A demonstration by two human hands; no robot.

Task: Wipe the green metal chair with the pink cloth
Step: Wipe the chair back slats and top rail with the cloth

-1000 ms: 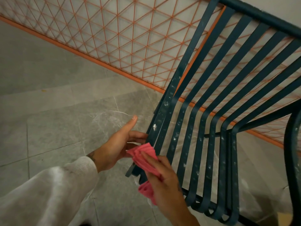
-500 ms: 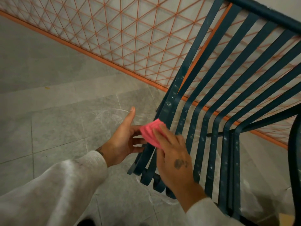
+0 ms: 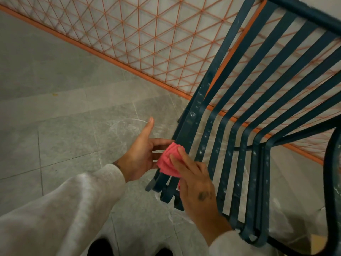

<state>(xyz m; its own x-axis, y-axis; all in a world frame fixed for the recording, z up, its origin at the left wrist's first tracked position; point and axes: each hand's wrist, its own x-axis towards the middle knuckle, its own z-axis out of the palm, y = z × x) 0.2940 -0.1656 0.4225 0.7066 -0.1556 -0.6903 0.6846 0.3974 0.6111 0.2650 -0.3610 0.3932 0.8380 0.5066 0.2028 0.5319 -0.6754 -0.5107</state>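
Pink cloth (image 3: 168, 160) partly under right hand (image 3: 196, 185)

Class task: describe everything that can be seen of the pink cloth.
The pink cloth is a small bunched wad of soft, ribbed-looking fabric. The right hand holds it, fingers laid over it, pressing it against the outer slats of the green metal chair. Fingers of the left hand end just beside it.
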